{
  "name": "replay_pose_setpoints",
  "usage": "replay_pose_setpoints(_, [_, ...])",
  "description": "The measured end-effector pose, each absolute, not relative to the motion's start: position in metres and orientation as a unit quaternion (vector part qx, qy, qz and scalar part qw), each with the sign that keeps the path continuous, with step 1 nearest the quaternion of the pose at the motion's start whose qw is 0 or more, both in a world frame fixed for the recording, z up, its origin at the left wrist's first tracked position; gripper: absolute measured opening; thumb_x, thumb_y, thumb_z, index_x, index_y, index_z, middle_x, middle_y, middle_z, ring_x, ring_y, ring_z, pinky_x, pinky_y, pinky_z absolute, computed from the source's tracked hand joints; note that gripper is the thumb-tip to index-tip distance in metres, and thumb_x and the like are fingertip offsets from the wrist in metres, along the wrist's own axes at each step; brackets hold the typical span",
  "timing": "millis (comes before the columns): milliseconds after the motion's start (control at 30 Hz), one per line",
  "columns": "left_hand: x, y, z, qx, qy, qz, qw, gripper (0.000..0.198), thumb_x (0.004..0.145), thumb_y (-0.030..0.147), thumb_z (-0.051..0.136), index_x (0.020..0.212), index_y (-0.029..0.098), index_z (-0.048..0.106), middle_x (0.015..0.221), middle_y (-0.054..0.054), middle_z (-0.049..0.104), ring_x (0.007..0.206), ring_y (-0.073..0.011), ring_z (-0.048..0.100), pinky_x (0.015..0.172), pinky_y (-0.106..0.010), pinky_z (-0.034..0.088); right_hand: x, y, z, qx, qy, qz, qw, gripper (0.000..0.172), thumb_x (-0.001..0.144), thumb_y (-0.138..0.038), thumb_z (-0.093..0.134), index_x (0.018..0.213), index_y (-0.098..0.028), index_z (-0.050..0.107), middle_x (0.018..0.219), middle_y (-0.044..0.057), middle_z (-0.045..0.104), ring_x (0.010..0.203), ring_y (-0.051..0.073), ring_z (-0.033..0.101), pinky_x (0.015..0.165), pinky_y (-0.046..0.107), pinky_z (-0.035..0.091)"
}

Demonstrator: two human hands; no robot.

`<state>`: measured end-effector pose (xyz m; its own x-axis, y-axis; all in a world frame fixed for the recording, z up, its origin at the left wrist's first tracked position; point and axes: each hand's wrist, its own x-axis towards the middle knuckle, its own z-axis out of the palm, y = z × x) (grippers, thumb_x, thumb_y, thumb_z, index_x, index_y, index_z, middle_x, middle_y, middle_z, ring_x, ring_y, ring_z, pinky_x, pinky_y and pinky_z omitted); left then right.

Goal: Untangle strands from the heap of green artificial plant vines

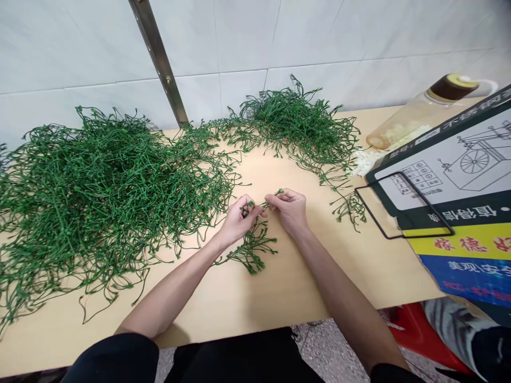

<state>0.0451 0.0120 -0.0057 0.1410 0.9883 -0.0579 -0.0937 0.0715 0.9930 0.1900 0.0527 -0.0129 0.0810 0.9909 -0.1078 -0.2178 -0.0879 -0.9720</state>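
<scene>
My left hand [240,219] is closed round a thin green artificial plant stem, near the middle of the table. Close by on its right, my right hand [290,209] pinches part of a green stem [264,205] between thumb and forefinger, and a small tip pokes out above. Below my left hand lies a small bunch of green stems [252,251] on the wood. A large tangled heap of the same stems [96,191] spreads over the left side. Another pile [307,125] sits at the back, against the wall.
On the right stand a printed cardboard box [459,213] and a black wire frame [403,205]. Behind them a clear bottle [415,114] leans beside small white pieces [367,160]. A metal strip [162,64] runs up the tiled wall. A red stool [427,332] shows below the table edge.
</scene>
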Motion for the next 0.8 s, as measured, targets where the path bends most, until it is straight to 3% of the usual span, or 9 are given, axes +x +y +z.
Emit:
replay_pose_setpoints(233, [0.046,0.008,-0.006,0.469,0.45,0.494,0.578,0.043,0.073,0.038,0.077,0.072,0.02,0.038,0.08,0.003,0.062,0.043,-0.0014,0.045,0.04,-0.016,0.038,0.193,0.058,-0.01,-0.472,-0.339,0.555,0.595,0.045,0.046,-0.047,0.091,0.055,-0.02,0.056,0.042,-0.006,0.055,0.038,0.008,0.046,0.042,0.024,0.041])
replay_pose_setpoints(333, [0.044,0.008,-0.004,0.449,0.439,0.494,0.602,0.035,0.073,0.033,0.075,0.075,0.019,0.043,0.083,0.003,0.061,0.044,-0.0013,0.047,0.041,-0.017,0.041,0.191,0.057,-0.01,-0.485,-0.37,0.534,0.585,0.042,0.049,-0.049,0.089,0.061,-0.02,0.063,0.05,-0.003,0.062,0.04,0.008,0.048,0.041,0.024,0.041])
replay_pose_setpoints(467, [0.041,0.011,-0.006,0.423,0.407,0.511,0.628,0.026,0.073,0.028,0.072,0.078,0.019,0.048,0.071,0.006,0.054,0.043,-0.0031,0.049,0.04,-0.017,0.039,0.189,0.051,-0.01,-0.456,-0.461,0.536,0.54,0.043,0.063,-0.058,0.08,0.081,-0.019,0.074,0.078,0.006,0.076,0.063,0.014,0.065,0.062,0.029,0.054])
replay_pose_setpoints(600, [0.042,0.013,-0.008,0.404,0.419,0.523,0.623,0.031,0.073,0.032,0.077,0.083,0.019,0.051,0.067,0.008,0.047,0.043,-0.0027,0.05,0.04,-0.015,0.037,0.191,0.048,-0.008,-0.433,-0.533,0.499,0.528,0.044,0.072,-0.061,0.072,0.091,-0.022,0.077,0.095,0.008,0.077,0.089,0.02,0.07,0.085,0.034,0.055])
replay_pose_setpoints(800, [0.044,0.014,-0.007,0.397,0.424,0.543,0.606,0.042,0.064,0.034,0.086,0.086,0.018,0.054,0.069,0.009,0.046,0.047,-0.0021,0.051,0.044,-0.015,0.043,0.194,0.049,-0.011,-0.411,-0.592,0.487,0.494,0.024,0.069,-0.045,0.08,0.069,-0.021,0.075,0.072,0.004,0.074,0.07,0.018,0.067,0.069,0.031,0.055])
